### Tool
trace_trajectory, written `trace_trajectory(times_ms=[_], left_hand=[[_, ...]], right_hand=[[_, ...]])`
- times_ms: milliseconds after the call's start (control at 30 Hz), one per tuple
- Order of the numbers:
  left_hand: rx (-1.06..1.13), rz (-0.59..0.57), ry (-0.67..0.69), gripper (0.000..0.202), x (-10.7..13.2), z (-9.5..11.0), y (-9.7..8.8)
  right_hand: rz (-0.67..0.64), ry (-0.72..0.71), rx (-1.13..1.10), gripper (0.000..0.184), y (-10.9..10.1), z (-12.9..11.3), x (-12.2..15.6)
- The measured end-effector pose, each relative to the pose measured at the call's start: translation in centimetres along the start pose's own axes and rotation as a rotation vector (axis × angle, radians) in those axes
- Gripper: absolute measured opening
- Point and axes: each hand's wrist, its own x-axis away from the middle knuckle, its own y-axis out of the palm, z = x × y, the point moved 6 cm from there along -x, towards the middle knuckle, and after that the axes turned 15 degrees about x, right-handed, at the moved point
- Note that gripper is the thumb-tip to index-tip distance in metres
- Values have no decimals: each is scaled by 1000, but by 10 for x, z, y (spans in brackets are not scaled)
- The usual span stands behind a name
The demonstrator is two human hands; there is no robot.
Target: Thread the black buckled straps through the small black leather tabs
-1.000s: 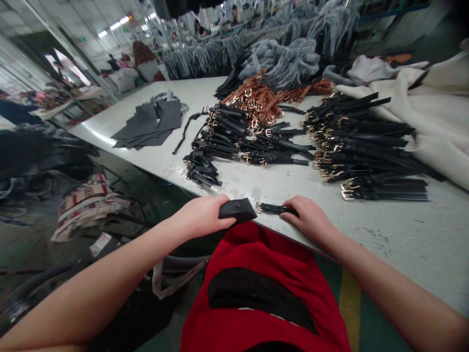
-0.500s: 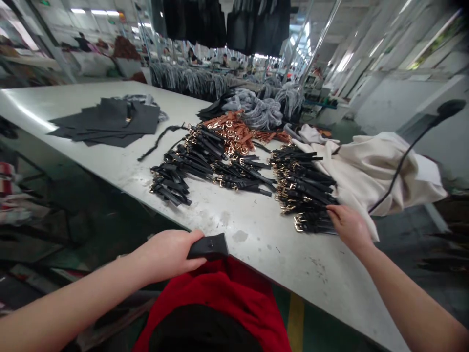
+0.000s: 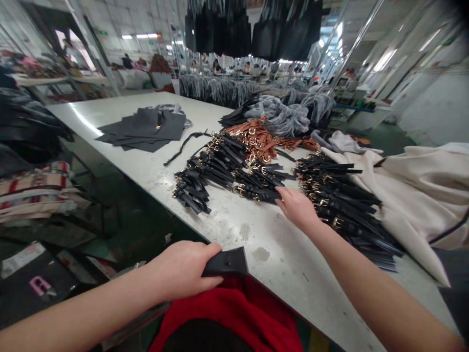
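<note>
Through the head view, I had the left grip clasped around a black piece, thumb on one side and fingers on the other, at the near edge of the desk, just by the red garment. I had the right grip out over the desk, fingertips at the ends of the middle black straps; I couldn't tell whether they pinched one. The larger strap pile lay just right of that grip, with brown straps farther back.
</note>
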Motion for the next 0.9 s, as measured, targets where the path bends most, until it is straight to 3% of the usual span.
trace_trajectory(times_ms=[167,267,367,467,567,667,900], left_hand=[[31,-11,-57,28,9,-8,-6],[25,-13,-68,29,9,-15,-7],[29,-10,-65,31,8,-18,-8],[34,-14,-74,32,8,-21,-7],[27,-23,-75,35,11,-24,-6],[13,-33,-80,38,12,-25,-4],[-68,-57,-71,40,1,-8,-3]], right_hand=[[-124,-177,30,26,45,-17,-43],[-116,-221,17,23,39,-18,-43],[-76,-247,-5,25,8,-37,-26],[-147,-205,-92,29,-14,-66,10],[-270,-141,-252,33,-13,-89,53],[-266,-47,-366,37,-7,-93,79],[-205,81,-556,28,3,-79,84]])
